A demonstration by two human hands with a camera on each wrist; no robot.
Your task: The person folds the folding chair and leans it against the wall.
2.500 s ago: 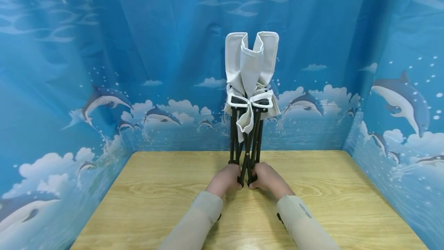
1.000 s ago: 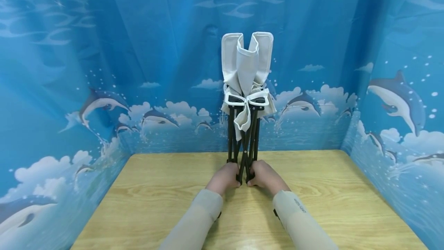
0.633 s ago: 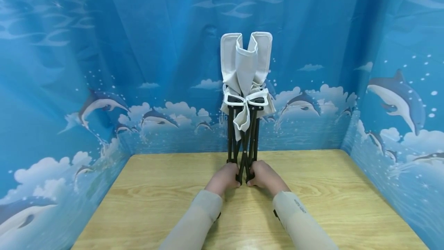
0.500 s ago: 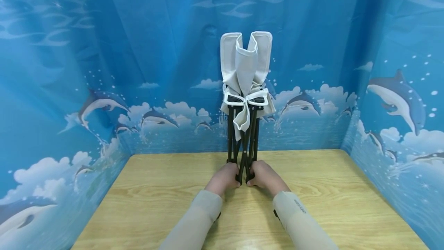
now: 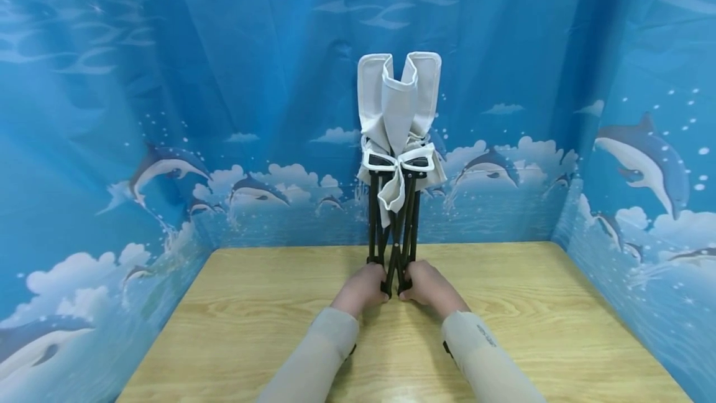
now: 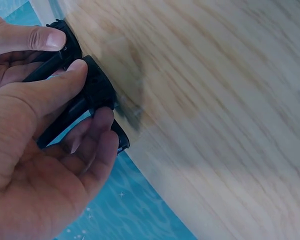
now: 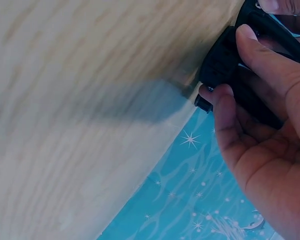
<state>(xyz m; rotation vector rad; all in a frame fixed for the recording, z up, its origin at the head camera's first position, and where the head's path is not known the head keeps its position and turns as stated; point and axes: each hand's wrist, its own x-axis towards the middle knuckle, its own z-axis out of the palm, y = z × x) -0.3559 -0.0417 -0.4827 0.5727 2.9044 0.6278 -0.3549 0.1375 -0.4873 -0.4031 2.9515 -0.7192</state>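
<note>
A folded camping chair (image 5: 399, 111) stands upright on the table in the head view, its white fabric seat bunched at the top and its dark legs (image 5: 396, 222) drawn close together and crossed. At the bottom left, my left hand (image 5: 365, 285) grips the legs near their black feet (image 6: 99, 85). My right hand (image 5: 429, 286) holds the legs on the other side, also low down. Both wrist views show thumb and fingers of each hand round a black plastic foot (image 7: 221, 60). The rear feet are partly hidden behind my hands.
The wood-grain table (image 5: 252, 328) spreads out on both sides of the chair. Behind it and to both sides hangs a blue curtain (image 5: 268, 79) printed with dolphins and clouds, meeting the table's back edge.
</note>
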